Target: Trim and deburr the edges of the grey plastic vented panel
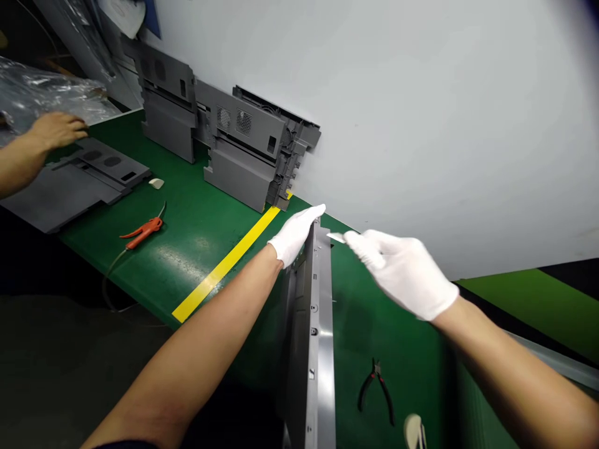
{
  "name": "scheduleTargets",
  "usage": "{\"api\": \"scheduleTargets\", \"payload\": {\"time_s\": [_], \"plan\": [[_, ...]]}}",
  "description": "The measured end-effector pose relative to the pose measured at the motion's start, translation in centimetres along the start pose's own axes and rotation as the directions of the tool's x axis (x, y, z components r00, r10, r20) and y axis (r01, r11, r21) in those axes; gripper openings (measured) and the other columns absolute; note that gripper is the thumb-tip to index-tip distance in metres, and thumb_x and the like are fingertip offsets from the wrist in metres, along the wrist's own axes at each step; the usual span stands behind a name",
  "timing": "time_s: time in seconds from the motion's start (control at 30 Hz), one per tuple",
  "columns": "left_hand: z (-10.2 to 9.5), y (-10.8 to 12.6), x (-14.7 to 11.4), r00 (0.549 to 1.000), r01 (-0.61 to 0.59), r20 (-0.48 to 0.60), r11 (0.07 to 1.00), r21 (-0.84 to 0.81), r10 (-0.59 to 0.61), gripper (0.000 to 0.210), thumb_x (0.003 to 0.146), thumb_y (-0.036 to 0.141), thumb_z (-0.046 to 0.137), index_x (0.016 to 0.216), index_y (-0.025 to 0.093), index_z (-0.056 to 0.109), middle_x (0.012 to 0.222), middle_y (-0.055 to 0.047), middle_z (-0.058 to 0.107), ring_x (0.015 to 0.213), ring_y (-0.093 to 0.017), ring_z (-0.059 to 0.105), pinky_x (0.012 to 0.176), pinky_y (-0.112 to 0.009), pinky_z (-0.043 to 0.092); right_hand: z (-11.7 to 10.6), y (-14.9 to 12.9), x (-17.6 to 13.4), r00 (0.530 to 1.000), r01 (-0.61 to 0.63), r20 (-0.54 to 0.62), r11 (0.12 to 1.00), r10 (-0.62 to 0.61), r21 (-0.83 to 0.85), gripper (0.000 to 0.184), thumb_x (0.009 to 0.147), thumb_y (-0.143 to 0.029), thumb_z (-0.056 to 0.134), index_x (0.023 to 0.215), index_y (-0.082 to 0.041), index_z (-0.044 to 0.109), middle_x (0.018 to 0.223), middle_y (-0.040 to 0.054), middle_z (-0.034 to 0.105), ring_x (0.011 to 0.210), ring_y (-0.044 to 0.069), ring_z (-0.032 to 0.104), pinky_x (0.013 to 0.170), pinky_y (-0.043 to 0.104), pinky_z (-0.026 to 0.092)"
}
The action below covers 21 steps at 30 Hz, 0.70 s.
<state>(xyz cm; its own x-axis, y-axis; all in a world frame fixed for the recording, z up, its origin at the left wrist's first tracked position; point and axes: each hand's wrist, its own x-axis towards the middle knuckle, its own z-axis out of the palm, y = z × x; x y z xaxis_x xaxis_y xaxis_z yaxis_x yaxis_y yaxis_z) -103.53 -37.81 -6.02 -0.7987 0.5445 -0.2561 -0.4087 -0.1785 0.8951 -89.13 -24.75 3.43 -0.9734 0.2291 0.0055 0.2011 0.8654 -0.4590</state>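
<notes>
My left hand (pixel 294 236), in a white glove, grips the far end of a grey plastic panel (pixel 314 324) that stands on its edge. Small holes and clips run along the panel's upright rim. In my white-gloved right hand (pixel 397 268) a small thin blade (pixel 336 237) is pinched between thumb and fingers. Its pointed tip is just right of the panel's far corner; whether it touches cannot be made out. Nearer to me, a pair of dark-handled pliers (pixel 376 390) lies on the green table (pixel 393 337).
Several grey panels (pixel 241 149) lean against the white wall (pixel 421 125). Left of the yellow tape (pixel 224 268) lies an orange air gun (pixel 144 233) with a hose. Another person's hand (pixel 58 130) is over a flat grey panel (pixel 75 187). A cream-coloured object (pixel 412 430) lies at the bottom right.
</notes>
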Motion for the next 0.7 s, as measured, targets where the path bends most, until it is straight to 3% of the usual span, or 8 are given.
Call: {"api": "scheduleTargets", "payload": {"time_s": [0.1,0.2,0.3,0.4,0.47,0.53,0.6,0.7], "plan": [[-0.3,0.0,-0.5,0.999,0.006,0.045,0.998,0.057,-0.009,0.041,0.078,0.056,0.078,0.099,0.023,0.066,0.106,-0.007,0.068,0.106,-0.025,0.061,0.096,-0.039,0.046,-0.7,0.5,-1.5,0.980,-0.168,-0.030,0.904,0.195,0.392,0.053,0.098,-0.069,0.043,0.072,-0.025,0.057,0.059,-0.0030,0.047,0.055,0.015,0.041,0.053,0.030,0.037],[-0.1,0.4,-1.9,0.989,0.021,0.141,0.996,0.088,-0.033,0.056,0.076,0.050,0.082,0.121,0.025,0.063,0.123,-0.010,0.065,0.112,-0.027,0.063,0.099,-0.041,0.048,0.3,1.9,-4.2,0.935,-0.333,0.098,0.751,0.341,0.571,0.053,0.097,-0.071,0.045,0.076,-0.025,0.061,0.054,-0.0044,0.045,0.047,0.013,0.037,0.046,0.028,0.033],[0.8,0.9,-5.3,0.993,-0.009,0.119,0.988,0.156,-0.010,0.095,0.073,0.040,0.085,0.155,0.033,0.037,0.158,-0.014,0.044,0.137,-0.031,0.051,0.110,-0.045,0.045,3.4,4.0,-8.2,0.881,-0.447,0.227,0.571,0.416,0.689,0.053,0.096,-0.072,0.046,0.079,-0.024,0.061,0.053,-0.0058,0.042,0.046,0.012,0.033,0.044,0.027,0.030],[1.6,1.3,-11.0,0.991,0.024,0.117,0.948,0.318,-0.064,0.115,0.072,0.039,0.084,0.164,0.042,0.015,0.168,-0.010,0.033,0.140,-0.033,0.050,0.110,-0.048,0.047,7.3,5.8,-12.5,0.814,-0.508,0.316,0.331,0.487,0.795,0.053,0.094,-0.073,0.049,0.082,-0.023,0.059,0.051,-0.0081,0.037,0.043,0.009,0.025,0.041,0.025,0.022],[1.3,1.3,-14.7,0.989,0.028,0.116,0.892,0.450,-0.090,0.112,0.069,0.040,0.085,0.162,0.045,0.023,0.163,-0.007,0.041,0.135,-0.034,0.055,0.106,-0.048,0.051,9.9,6.2,-14.9,0.774,-0.509,0.385,0.133,0.502,0.850,0.054,0.092,-0.075,0.051,0.082,-0.022,0.058,0.051,-0.0091,0.036,0.042,0.008,0.020,0.041,0.025,0.018],[-0.1,1.4,-17.0,0.996,0.010,0.070,0.813,0.582,-0.063,0.083,0.071,0.043,0.082,0.148,0.041,0.052,0.154,-0.007,0.053,0.134,-0.036,0.055,0.106,-0.047,0.051,12.0,5.7,-16.5,0.783,-0.489,0.425,0.028,0.454,0.872,0.057,0.090,-0.076,0.052,0.079,-0.021,0.058,0.048,-0.0092,0.035,0.040,0.007,0.019,0.041,0.025,0.016],[-2.2,1.4,-17.2,0.994,0.034,-0.097,0.736,0.677,0.044,0.041,0.081,0.051,0.069,0.117,0.031,0.074,0.138,-0.008,0.066,0.131,-0.035,0.058,0.108,-0.047,0.049,13.4,4.5,-17.4,0.807,-0.489,0.440,0.028,0.395,0.872,0.059,0.088,-0.079,0.053,0.076,-0.021,0.059,0.045,-0.0081,0.037,0.038,0.008,0.021,0.041,0.026,0.016],[-5.6,1.0,-14.4,0.906,0.044,-0.298,0.632,0.774,0.301,0.033,0.089,0.050,0.056,0.088,0.023,0.074,0.108,-0.010,0.075,0.119,-0.032,0.064,0.106,-0.045,0.049,13.7,2.3,-17.4,0.808,-0.519,0.419,0.162,0.414,0.840,0.058,0.082,-0.079,0.060,0.070,-0.022,0.061,0.042,-0.0057,0.041,0.037,0.010,0.033,0.043,0.027,0.024]]}}
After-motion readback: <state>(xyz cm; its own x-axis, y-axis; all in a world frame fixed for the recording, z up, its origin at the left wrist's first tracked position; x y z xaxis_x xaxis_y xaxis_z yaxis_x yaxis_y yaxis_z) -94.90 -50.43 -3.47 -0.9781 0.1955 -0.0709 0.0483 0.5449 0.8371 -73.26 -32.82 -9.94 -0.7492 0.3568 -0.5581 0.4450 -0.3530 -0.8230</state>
